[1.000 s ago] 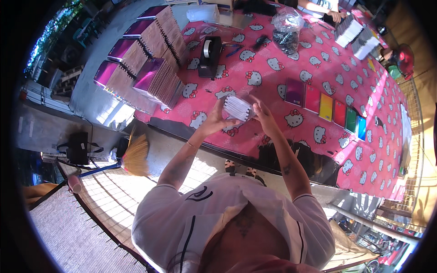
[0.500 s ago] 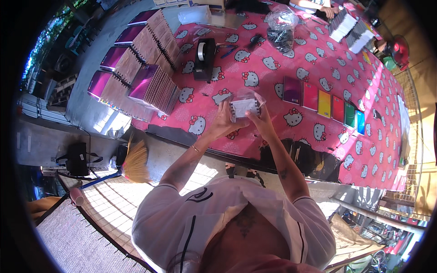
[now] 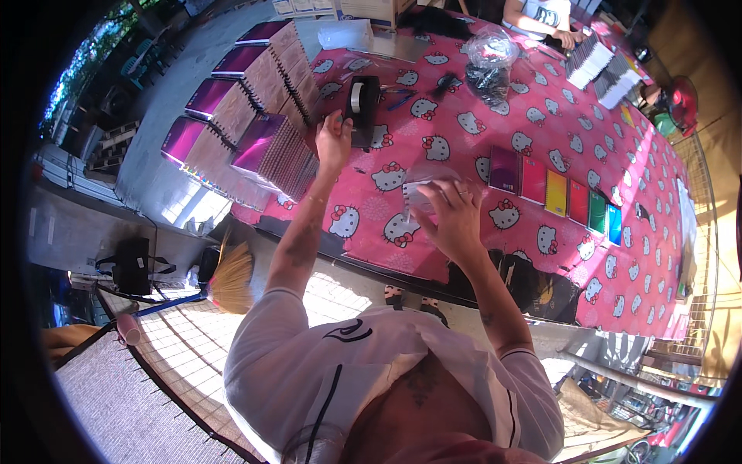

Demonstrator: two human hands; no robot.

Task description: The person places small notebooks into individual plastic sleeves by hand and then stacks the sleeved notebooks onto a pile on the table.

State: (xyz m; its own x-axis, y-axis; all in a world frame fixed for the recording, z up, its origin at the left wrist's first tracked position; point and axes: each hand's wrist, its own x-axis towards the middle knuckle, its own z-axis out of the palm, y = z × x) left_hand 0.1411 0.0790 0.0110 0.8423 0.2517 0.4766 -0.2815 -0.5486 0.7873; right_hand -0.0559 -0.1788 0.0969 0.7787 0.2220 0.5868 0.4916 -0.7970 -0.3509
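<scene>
My right hand [image 3: 454,220] is around a small white spiral notebook bundle [image 3: 415,195] in clear plastic, fingers over its right side and thumb at its near edge. The hand covers part of the bundle. Farther left, my left hand [image 3: 334,145] is raised beside a black tape dispenser [image 3: 362,127] with a roll of tape [image 3: 356,97] in it. The left fingers are bent together at the dispenser's left side; whatever is between them is too small to make out.
Tall stacks of purple spiral notebooks [image 3: 264,147] stand at the left. A row of coloured notebooks [image 3: 533,179] lies at the right on the pink patterned tablecloth [image 3: 471,124]. Beyond are crumpled plastic [image 3: 491,58] and another person's hand [image 3: 568,39] beside stacked notebooks [image 3: 589,59].
My left hand has let go of the plastic-wrapped bundle and moved up and left to the tape dispenser. My right hand stays with the bundle, its fingers now across the top.
</scene>
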